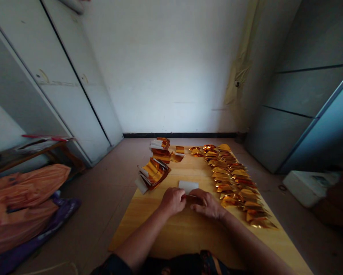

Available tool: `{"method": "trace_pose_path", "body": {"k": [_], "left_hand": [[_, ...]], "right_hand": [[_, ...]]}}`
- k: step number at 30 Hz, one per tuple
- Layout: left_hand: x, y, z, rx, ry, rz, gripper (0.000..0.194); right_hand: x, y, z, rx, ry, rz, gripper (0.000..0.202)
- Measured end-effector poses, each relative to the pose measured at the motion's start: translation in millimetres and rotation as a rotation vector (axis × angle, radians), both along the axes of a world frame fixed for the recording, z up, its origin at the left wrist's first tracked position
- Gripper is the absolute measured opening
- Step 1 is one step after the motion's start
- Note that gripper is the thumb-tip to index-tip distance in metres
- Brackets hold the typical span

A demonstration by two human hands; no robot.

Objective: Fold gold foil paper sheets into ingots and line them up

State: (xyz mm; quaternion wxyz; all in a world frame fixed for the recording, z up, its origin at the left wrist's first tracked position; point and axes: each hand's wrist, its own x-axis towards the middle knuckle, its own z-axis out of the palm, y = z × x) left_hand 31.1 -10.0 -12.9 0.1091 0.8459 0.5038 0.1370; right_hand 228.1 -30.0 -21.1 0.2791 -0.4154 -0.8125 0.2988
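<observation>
Above the table point(171, 236), fingers point(181, 193) hold foil point(191, 196), its length running left-right.

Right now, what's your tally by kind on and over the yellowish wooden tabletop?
Bare hands, left and right: 2
Thin brownish-gold piece between the hands: 1
Flat white rectangular sheet lying alone: 1
Total countable: 4
Shiny folded gold pieces and curved white-backed gold sheets: too overlapped to count.

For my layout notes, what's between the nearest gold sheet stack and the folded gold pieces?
The head view shows a white sheet on the wooden table, left hand and right hand at its near edge.
</observation>
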Motion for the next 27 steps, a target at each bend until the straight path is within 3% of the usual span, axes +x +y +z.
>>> {"method": "trace_pose_path", "body": {"k": [4,6,9,16,21,24,27], "left_hand": [[1,12,8.5,-0.138,-0.197,0.126,0.018],[1,18,5.5,-0.16,-0.321,0.199,0.03],[2,24,-5.2,-0.152,-0.424,0.313,0.052],[4,23,-16.7,-0.051,-0.453,0.329,0.064],[4,19,-19.7,0.004,-0.393,0.261,0.057],[5,20,-24.5,0.062,-0.363,0.255,0.053],[8,19,-26.6,0.059,-0.287,0.264,0.038]], "right_hand": [[-6,14,-14.6,0.043,0.013,-0.241,0.02],[-12,24,-19.3,0.071,0.003,-0.404,0.017],[-23,31,-14.9,0.106,-0.147,-0.541,0.015],[-38,25,-0.9,0.085,-0.492,-0.643,0.019],[-38,23,-4.8,0.116,-0.584,-0.596,0.018],[-38,20,-3.9,0.096,-0.638,-0.64,0.018],[-37,19,-1.1,0.06,-0.657,-0.696,0.019]]}}
